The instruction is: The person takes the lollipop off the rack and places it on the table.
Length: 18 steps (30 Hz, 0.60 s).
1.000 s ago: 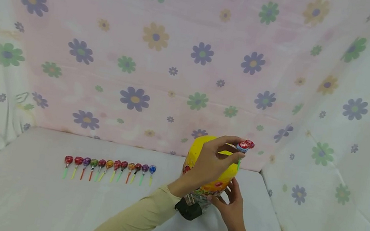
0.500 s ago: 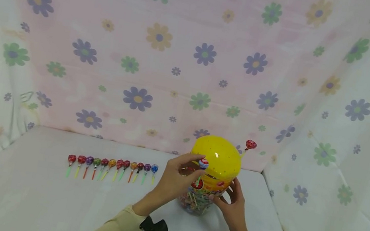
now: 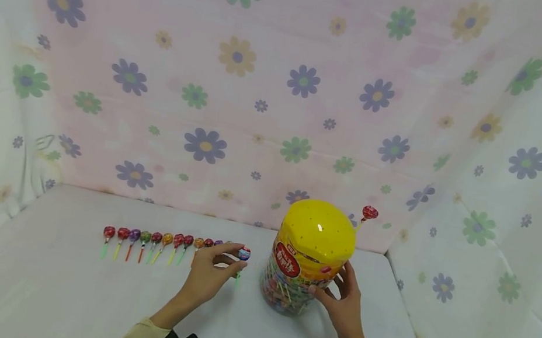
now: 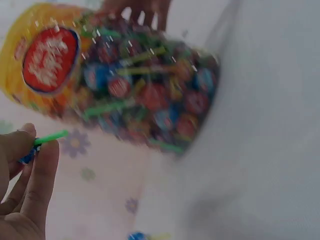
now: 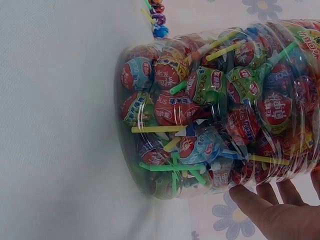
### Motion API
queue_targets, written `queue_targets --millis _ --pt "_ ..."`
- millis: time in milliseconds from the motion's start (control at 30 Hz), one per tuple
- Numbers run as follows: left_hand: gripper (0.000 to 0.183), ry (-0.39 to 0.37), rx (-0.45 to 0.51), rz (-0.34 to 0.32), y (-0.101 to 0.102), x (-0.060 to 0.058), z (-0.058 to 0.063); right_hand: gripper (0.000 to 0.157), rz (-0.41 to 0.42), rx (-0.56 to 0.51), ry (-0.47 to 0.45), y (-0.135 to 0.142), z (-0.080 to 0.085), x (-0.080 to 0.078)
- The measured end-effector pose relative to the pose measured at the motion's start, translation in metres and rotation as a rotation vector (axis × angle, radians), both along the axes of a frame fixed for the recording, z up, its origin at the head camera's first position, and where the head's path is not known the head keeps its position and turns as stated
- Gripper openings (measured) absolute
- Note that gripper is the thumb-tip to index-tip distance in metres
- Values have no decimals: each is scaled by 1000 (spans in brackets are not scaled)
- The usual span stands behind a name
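Note:
My left hand (image 3: 208, 272) pinches a lollipop (image 3: 244, 254) with a blue-and-red wrapper, its green stick (image 4: 52, 137) pointing down in the head view. It hovers just left of a large clear jar (image 3: 278, 288) full of wrapped lollipops, with a yellow top (image 3: 319, 227) and a red oval label. The jar stands upright on the white table. Around its lower right side my right hand (image 3: 343, 310) holds it, thumb in front and fingers partly hidden behind. In the right wrist view, fingertips (image 5: 245, 197) lie right at the jar's wall.
A row of several lollipops (image 3: 153, 238) lies on the white table (image 3: 70, 291) to the left, sticks toward me; my left hand covers part of its right end. A red lollipop (image 3: 370, 213) pokes up beside the jar's top right. Flower-print cloth (image 3: 255, 131) encloses the table's back and sides.
My left hand has carried the blue-and-red lollipop from the jar's top right, down and left across the jar, to the row's right end. My right hand stays on the jar.

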<state>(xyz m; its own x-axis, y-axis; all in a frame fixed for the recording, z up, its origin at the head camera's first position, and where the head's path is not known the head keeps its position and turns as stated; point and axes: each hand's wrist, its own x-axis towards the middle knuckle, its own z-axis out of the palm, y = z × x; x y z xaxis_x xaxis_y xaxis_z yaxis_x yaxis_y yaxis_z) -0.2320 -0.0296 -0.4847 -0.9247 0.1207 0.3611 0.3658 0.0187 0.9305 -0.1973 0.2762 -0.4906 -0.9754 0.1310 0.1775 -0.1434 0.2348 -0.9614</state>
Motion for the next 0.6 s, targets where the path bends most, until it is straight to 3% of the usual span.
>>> queue_targets --millis 267,433,600 --pt "29 -118 -264 183 -20 -18 -40 97 -6 1 -5 -1 1 0" --pt "26 -117 -390 230 -25 -28 -56 95 -3 -5 1 -1 0 0" --pt "24 -137 -456 243 -27 -35 -62 95 4 -5 -1 -2 0 0"
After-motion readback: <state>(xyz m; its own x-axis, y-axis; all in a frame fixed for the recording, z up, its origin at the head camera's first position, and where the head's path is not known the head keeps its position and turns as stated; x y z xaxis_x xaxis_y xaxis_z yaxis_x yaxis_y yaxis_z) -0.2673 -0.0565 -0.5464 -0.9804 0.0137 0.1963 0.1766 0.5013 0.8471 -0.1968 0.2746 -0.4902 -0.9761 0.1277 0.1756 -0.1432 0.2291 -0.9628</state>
